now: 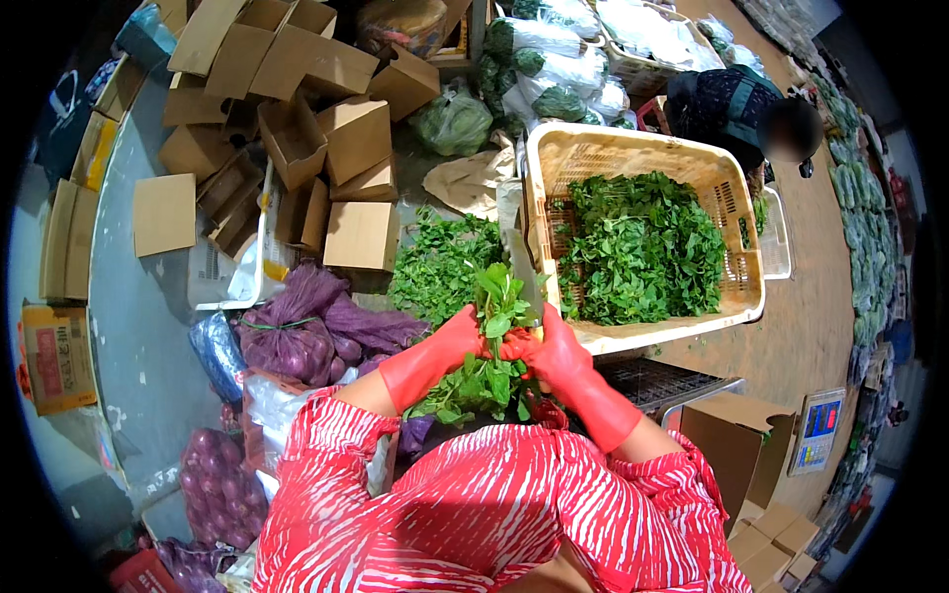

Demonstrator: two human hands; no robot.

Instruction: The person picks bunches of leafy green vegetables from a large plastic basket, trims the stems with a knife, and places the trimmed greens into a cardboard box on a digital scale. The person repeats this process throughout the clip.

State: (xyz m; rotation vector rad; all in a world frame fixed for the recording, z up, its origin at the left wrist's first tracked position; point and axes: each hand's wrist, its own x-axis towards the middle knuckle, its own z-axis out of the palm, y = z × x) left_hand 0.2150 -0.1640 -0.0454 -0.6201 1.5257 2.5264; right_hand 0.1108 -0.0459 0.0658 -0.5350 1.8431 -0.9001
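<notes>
My left hand [461, 335], in a red rubber glove, is closed around a bunch of leafy greens [498, 296]. Leaves stick out above the fist, and more leaves hang below it. My right hand [554, 347], gloved the same way, grips a knife [528, 278] whose blade points away from me beside the bunch. The two hands meet in front of my chest. Just beyond my left hand lies a heap of loose greens [445, 256]. To the right stands a cream plastic crate [652, 330] with a pile of cut-looking greens [645, 248] inside.
Cardboard boxes [361, 236] are stacked at the far left. Purple net sacks of onions [289, 345] lie at my left. Bagged greens [552, 59] sit beyond the crate, where another person [730, 104] bends over. A scale [818, 432] and an open carton [730, 437] are at my right.
</notes>
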